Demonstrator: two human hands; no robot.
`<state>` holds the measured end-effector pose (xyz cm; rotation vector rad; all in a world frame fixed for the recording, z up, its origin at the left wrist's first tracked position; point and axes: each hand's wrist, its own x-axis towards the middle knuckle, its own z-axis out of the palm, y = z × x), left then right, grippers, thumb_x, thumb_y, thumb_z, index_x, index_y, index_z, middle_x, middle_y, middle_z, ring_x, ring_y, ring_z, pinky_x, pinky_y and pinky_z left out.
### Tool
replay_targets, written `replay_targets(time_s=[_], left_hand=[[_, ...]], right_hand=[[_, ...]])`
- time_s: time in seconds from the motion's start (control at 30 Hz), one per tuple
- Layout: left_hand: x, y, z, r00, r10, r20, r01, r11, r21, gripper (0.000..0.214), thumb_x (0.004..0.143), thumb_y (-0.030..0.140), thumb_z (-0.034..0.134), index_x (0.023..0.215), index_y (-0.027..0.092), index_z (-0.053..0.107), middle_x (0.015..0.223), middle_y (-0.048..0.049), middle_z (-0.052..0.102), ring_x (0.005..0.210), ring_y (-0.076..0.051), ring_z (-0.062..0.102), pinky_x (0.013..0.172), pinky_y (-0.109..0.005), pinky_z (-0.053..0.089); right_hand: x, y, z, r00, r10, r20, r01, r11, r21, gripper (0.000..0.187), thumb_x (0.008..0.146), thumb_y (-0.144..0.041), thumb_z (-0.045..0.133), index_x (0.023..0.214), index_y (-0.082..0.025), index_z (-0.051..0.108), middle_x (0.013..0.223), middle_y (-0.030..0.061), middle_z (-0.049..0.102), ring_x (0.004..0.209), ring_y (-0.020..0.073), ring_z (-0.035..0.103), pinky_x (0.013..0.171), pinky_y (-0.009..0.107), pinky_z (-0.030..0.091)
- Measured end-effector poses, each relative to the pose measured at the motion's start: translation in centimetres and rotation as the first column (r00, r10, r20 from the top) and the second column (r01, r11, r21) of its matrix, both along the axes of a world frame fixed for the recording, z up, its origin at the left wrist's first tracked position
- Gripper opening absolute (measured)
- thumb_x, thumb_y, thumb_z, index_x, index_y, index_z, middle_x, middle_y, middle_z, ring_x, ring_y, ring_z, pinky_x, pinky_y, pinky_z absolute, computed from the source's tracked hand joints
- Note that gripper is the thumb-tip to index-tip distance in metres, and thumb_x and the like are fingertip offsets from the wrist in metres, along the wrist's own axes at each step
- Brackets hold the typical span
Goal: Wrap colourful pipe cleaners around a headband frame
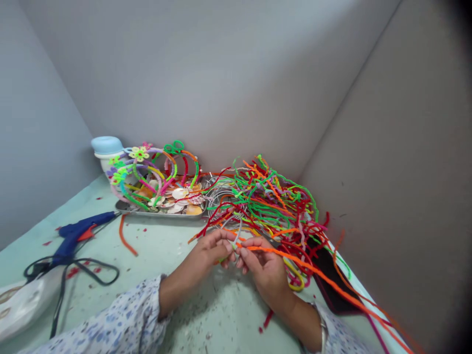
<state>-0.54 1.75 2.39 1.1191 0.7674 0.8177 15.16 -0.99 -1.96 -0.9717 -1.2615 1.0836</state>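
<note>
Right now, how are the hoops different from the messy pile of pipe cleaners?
The hoops are round, closed shapes, but the pile is loose, tangled strands. The hoops have little flower and loop shapes on them, while the pile shows only plain strands. The hoops stand up behind the tray, and the pile lies in a heap to its right. Both are bright and colourful, with fuzzy pipe cleaner.

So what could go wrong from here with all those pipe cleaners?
The long orange pipe cleaner in the right hand runs alongside the tangled heap of pipe cleaners, so pulling it might snag strands and drag them loose. The blue glue gun has its black cord looping loose towards the left sleeve; an elbow could perhaps catch the cord and tug the gun.
</note>
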Motion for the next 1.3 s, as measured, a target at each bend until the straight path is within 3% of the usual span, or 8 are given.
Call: replay_targets(time_s=[0.17, 0.37, 0.67, 0.9, 1.1, 1.3], left_hand=[[-0.13, -0.07, -0.14, 1.0, -0.002, -0.013, 0.002, 1.0, 0.008, 0.021, 0.082, 0.027, 0.059, 0.099, 0.016, 0.054, 0.072, -0.0004, 0.059, 0.067, -0.013, 0.053, 0.063, -0.026, 0.038], [-0.07, -0.1, -0.4, 1.0, 0.007, -0.012, -0.007, 1.0, 0.029, 0.015, 0.081, 0.026, 0.059, 0.092, 0.015, 0.058, 0.071, -0.0001, 0.058, 0.066, -0.012, 0.052, 0.063, -0.025, 0.038], [-0.03, 0.1, -0.1, 0.994, 0.083, -0.067, -0.076, 0.991, 0.107, 0.014, 0.076, 0.025, 0.064, 0.084, 0.014, 0.065, 0.073, -0.0018, 0.062, 0.065, -0.012, 0.052, 0.063, -0.024, 0.04], [0.0, 0.0, 0.0, 0.998, 0.052, -0.027, -0.053, 0.999, -0.012, 0.011, 0.079, 0.024, 0.062, 0.081, 0.014, 0.066, 0.073, -0.0015, 0.062, 0.064, -0.01, 0.051, 0.06, -0.021, 0.038], [0.21, -0.17, 0.17, 0.997, 0.028, 0.074, -0.022, 0.997, -0.069, 0.013, 0.081, 0.025, 0.061, 0.077, 0.013, 0.063, 0.07, -0.0004, 0.058, 0.064, -0.01, 0.051, 0.058, -0.021, 0.038], [0.21, -0.16, -0.02, 0.997, 0.036, 0.063, -0.031, 0.996, -0.079, 0.018, 0.082, 0.032, 0.062, 0.077, 0.014, 0.062, 0.071, 0.0007, 0.054, 0.064, -0.01, 0.047, 0.057, -0.021, 0.036]], right_hand=[[0.04, 0.17, 0.27, 0.997, -0.059, 0.056, 0.056, 0.997, 0.047, 0.011, 0.084, -0.03, 0.064, 0.089, -0.021, 0.061, 0.067, -0.0013, 0.063, 0.058, 0.0119, 0.061, 0.056, 0.023, 0.049], [-0.11, 0.21, 0.77, 1.0, -0.005, -0.03, 0.006, 0.999, 0.033, 0.011, 0.084, -0.03, 0.064, 0.088, -0.021, 0.061, 0.071, -0.0015, 0.064, 0.053, 0.0095, 0.059, 0.051, 0.021, 0.047], [0.08, 0.05, 0.59, 1.0, -0.011, -0.011, 0.012, 0.997, 0.073, 0.008, 0.085, -0.027, 0.064, 0.09, -0.022, 0.06, 0.083, -0.0008, 0.061, 0.058, 0.0085, 0.059, 0.053, 0.02, 0.049], [0.28, 0.07, 0.01, 0.997, -0.018, 0.08, 0.003, 0.984, 0.179, 0.004, 0.088, -0.022, 0.06, 0.091, -0.024, 0.061, 0.088, 0.0, 0.06, 0.066, 0.0101, 0.06, 0.06, 0.022, 0.053], [0.18, -0.08, -0.05, 0.996, -0.028, 0.09, 0.012, 0.985, 0.171, 0.005, 0.087, -0.025, 0.06, 0.091, -0.023, 0.062, 0.088, 0.0016, 0.061, 0.064, 0.0113, 0.061, 0.058, 0.024, 0.053], [0.07, -0.2, 0.02, 0.996, -0.026, 0.081, 0.016, 0.992, 0.123, 0.008, 0.086, -0.029, 0.061, 0.09, -0.022, 0.061, 0.088, 0.0032, 0.062, 0.062, 0.0127, 0.061, 0.058, 0.026, 0.054]])
